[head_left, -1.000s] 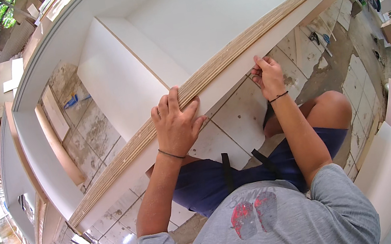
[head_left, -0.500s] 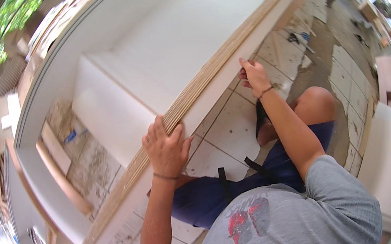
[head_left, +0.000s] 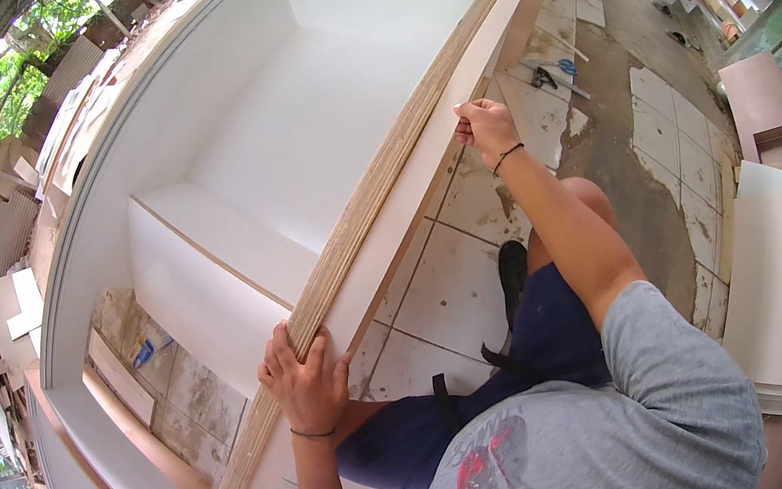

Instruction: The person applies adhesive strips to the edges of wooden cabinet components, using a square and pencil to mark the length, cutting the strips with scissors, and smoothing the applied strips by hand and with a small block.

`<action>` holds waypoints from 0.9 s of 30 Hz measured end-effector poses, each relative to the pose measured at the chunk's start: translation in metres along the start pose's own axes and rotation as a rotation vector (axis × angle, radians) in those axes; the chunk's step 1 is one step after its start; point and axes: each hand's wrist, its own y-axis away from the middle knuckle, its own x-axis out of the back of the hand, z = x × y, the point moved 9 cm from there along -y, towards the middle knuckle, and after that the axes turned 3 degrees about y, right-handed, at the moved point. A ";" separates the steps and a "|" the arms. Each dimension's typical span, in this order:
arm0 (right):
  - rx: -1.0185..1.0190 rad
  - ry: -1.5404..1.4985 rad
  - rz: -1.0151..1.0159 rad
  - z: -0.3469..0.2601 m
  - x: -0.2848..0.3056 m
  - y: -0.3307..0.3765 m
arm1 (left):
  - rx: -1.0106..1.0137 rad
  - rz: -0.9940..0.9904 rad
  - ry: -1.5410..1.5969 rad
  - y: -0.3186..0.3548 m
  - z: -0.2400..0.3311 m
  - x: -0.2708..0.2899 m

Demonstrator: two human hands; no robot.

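A large white cabinet carcass [head_left: 238, 131] lies in front of me, and a thick rail with striped, layered wood edges [head_left: 380, 170] runs along its near side. My left hand [head_left: 306, 379] lies over this rail near the end of a white inner partition [head_left: 200, 253]. Its fingers are spread across the striped edge, with the thumb apart on the near side. Farther up the rail, my right hand [head_left: 487, 129] is closed in a pinch against the lower edge of the white outer face [head_left: 431, 173]. Whatever sits between those fingertips is too small to make out.
Dirty tiles [head_left: 437, 283] lie under my legs. Beyond the right hand, a dark tool [head_left: 543, 78] rests on the floor. Pale curved panels [head_left: 780, 287] are stacked at the right. A blue object [head_left: 142, 353] shows on the floor through the cabinet's opening. Scrap boards stand at the far left.
The head view has shifted, showing more of the surroundings. My left hand sits slightly nearer along the rail, below the partition's end. The right hand, still pinched, appears a little farther up the rail.
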 end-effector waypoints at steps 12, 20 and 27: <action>-0.235 -0.071 -0.308 0.013 -0.010 -0.008 | 0.025 0.116 0.098 -0.095 0.061 -0.030; -0.253 -0.122 -0.352 0.026 -0.013 -0.006 | 0.088 -0.087 -0.045 -0.127 0.068 -0.054; -0.266 0.001 -0.387 0.013 -0.011 -0.011 | 0.092 -0.107 -0.062 -0.133 0.077 -0.054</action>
